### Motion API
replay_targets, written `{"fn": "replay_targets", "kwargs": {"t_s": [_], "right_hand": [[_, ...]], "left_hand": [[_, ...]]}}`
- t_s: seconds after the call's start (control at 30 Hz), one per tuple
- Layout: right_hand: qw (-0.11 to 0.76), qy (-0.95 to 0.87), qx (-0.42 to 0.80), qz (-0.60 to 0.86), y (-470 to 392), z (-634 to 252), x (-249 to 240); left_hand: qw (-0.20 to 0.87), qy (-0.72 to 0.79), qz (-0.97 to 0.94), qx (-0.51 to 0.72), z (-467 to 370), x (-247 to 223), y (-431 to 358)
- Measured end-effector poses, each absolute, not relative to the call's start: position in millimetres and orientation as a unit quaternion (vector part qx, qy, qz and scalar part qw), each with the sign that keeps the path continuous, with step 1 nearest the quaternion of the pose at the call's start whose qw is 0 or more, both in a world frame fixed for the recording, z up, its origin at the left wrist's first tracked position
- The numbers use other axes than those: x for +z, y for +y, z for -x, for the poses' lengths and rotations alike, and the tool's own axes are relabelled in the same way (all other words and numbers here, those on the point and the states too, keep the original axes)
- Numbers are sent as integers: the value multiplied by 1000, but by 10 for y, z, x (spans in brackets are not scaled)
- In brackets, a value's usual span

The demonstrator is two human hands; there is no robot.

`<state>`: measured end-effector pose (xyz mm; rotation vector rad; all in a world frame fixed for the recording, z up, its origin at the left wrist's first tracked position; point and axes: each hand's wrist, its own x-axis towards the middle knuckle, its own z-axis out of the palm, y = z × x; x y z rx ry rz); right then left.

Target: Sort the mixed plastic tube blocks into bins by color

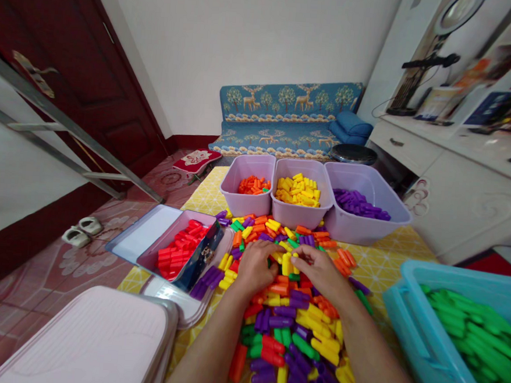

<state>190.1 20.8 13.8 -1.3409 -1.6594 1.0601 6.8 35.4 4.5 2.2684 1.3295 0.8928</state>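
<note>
Red-piece box (195,263): open, left of the left hand.
Left hand (256,267): fingers curled over the mixed pile (282,322); whether it grips cannot be told.
Yellow plastic caps (286,265): between both hands' fingertips; the step seems to be picking these out, and the next move probably calls for a light pinch that leaves neighbouring colours behind.
Yellow-piece bin (300,217): beyond both hands.
Right hand (322,272): fingers bent, tips at the caps; grip unclear.
Turquoise tub (410,328): right of that hand, holding green pieces.
</note>
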Motion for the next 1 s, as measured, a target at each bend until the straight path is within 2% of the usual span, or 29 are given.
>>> {"fn": "replay_targets", "kwargs": {"t_s": [0.1, 0.33, 0.4, 0.47, 0.57, 0.6, 0.67, 0.87, 1.0], "right_hand": [[357, -660, 375, 545, 191, -1965, 238], [284, -712, 370, 525, 98, -2161, 397], [286, -702, 388, 524, 95, -2185, 427], [368, -642, 414, 530, 97, -2162, 490], [588, -512, 408, 475, 88, -2054, 624], [638, -488, 395, 446, 82, -2011, 659], [674, -476, 378, 420, 75, -1936, 681], [527, -526, 449, 494, 122, -1800, 422], [476, -558, 466, 494, 128, -1688, 313]], "left_hand": [[204, 477, -770, 370, -57, -3, 375], [262, 484, -683, 480, -27, 22, 339], [283, 482, -666, 493, -23, 45, 321], [301, 481, -653, 502, -21, 60, 313], [317, 476, -648, 503, -19, 72, 316], [318, 475, -650, 501, -19, 75, 317], [316, 475, -655, 495, -19, 84, 318], [309, 473, -660, 496, -14, 105, 311], [317, 448, -679, 486, -16, 80, 319]]}}
